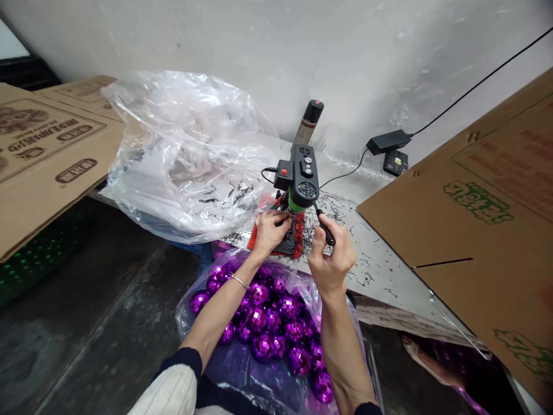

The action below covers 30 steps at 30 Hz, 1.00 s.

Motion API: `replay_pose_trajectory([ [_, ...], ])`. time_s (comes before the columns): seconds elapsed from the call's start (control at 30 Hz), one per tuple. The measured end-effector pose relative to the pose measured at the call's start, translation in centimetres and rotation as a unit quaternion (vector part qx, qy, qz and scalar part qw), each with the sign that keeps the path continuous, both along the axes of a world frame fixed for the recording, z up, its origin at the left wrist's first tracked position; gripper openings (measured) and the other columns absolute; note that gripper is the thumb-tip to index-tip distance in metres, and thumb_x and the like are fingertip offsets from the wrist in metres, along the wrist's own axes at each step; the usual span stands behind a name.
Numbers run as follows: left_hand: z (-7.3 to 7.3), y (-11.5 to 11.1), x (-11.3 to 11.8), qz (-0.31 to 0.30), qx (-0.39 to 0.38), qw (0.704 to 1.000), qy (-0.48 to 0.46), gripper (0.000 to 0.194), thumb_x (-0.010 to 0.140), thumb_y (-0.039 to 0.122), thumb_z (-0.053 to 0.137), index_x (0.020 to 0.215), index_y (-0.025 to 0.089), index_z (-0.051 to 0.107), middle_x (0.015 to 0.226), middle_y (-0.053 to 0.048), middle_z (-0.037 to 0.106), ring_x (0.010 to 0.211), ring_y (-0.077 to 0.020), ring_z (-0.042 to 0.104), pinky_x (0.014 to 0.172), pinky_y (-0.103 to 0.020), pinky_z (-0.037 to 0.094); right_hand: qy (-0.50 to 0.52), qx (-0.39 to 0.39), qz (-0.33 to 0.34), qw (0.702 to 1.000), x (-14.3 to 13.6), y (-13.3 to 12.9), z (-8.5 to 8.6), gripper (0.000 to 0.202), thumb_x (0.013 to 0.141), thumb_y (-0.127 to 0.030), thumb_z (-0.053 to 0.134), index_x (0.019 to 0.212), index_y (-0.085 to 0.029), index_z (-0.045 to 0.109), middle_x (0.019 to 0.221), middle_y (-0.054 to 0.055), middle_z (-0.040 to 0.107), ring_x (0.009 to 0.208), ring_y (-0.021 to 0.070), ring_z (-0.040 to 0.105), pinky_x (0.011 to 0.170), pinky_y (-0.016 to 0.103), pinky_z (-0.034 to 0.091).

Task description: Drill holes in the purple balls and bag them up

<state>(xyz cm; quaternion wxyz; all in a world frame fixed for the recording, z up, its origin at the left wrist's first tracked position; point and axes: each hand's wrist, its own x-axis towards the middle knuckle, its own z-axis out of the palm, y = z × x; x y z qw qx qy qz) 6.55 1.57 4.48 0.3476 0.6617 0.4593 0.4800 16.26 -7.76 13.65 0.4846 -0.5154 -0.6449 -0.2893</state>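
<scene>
A small bench drill press (305, 173) with a black body and a green ring stands on a red and black base (298, 233). My right hand (332, 259) is closed round the black grip of its lever (326, 227). Under the machine's head, my left hand (270, 231) has its fingers pinched together just above the base. A small dark piece shows at those fingertips, too little of it to name. Below my forearms, an open clear plastic bag holds several shiny purple faceted balls (259, 294).
Dark shavings (341, 210) are scattered over the pale table (380, 271). A large clear plastic bag (185, 167) lies on the left. Cardboard boxes (488, 202) flank both sides. A black power adapter (389, 142) with its cable sits by the wall.
</scene>
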Motion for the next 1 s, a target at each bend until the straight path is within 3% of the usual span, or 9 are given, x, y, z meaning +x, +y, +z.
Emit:
replay_pose_trajectory([
  [0.13, 0.6, -0.1, -0.1, -0.005, 0.011, 1.0, 0.027, 0.011, 0.088, 0.025, 0.07, 0.086, 0.024, 0.08, 0.097, -0.005, 0.08, 0.107, -0.0284, 0.067, 0.106, -0.056, 0.043, -0.007, -0.01, -0.005, 1.0, 0.1, -0.2, 0.1, 0.023, 0.1, -0.017, 0.053, 0.121, -0.018, 0.061, 0.096, 0.007, 0.076, 0.082, 0.0144, 0.073, 0.073, 0.026, 0.059],
  [0.33, 0.2, -0.9, -1.1, 0.003, 0.052, 0.997, 0.059, 0.021, 0.092, 0.02, 0.062, 0.099, 0.026, 0.08, 0.107, -0.005, 0.079, 0.116, -0.0286, 0.063, 0.109, -0.057, 0.038, -0.001, -0.019, 0.009, 1.0, 0.3, -0.3, -0.2, 0.027, 0.098, -0.015, 0.055, 0.124, -0.018, 0.061, 0.097, 0.007, 0.076, 0.082, 0.0144, 0.073, 0.076, 0.025, 0.057],
  [0.43, 0.1, -1.0, -1.4, -0.011, 0.069, 0.996, 0.056, 0.018, 0.094, 0.028, 0.065, 0.104, 0.027, 0.079, 0.11, -0.006, 0.078, 0.115, -0.0278, 0.064, 0.108, -0.054, 0.04, 0.01, -0.019, 0.012, 1.0, 0.3, -0.2, -0.3, 0.031, 0.097, -0.015, 0.055, 0.128, -0.019, 0.06, 0.098, 0.007, 0.076, 0.085, 0.0147, 0.073, 0.079, 0.026, 0.057],
  [0.6, -0.1, -0.3, -1.2, -0.008, 0.085, 0.995, 0.048, 0.012, 0.092, 0.032, 0.07, 0.094, 0.027, 0.081, 0.1, -0.005, 0.08, 0.11, -0.026, 0.066, 0.109, -0.054, 0.038, 0.012, -0.02, 0.015, 1.0, 0.2, -0.1, -0.2, 0.028, 0.097, -0.015, 0.055, 0.124, -0.018, 0.061, 0.098, 0.007, 0.076, 0.086, 0.0146, 0.073, 0.077, 0.025, 0.057],
  [0.83, -1.2, 1.4, -2.3, -0.1, 0.087, 0.991, 0.012, 0.018, 0.096, 0.029, 0.063, 0.099, 0.025, 0.08, 0.106, -0.007, 0.078, 0.108, -0.0237, 0.069, 0.103, -0.047, 0.051, 0.009, -0.018, 0.019, 1.0, 0.4, -0.3, -0.4, 0.028, 0.097, -0.016, 0.055, 0.125, -0.018, 0.061, 0.098, 0.007, 0.076, 0.086, 0.0148, 0.073, 0.078, 0.026, 0.057],
  [1.0, -1.2, 1.2, -3.0, -0.106, 0.103, 0.988, 0.042, 0.019, 0.095, 0.032, 0.064, 0.105, 0.024, 0.078, 0.111, -0.008, 0.077, 0.111, -0.0242, 0.068, 0.104, -0.047, 0.048, 0.012, -0.016, 0.014, 1.0, 0.4, -0.2, -0.5, 0.031, 0.098, -0.016, 0.054, 0.128, -0.018, 0.06, 0.099, 0.007, 0.076, 0.086, 0.0147, 0.073, 0.08, 0.026, 0.058],
])
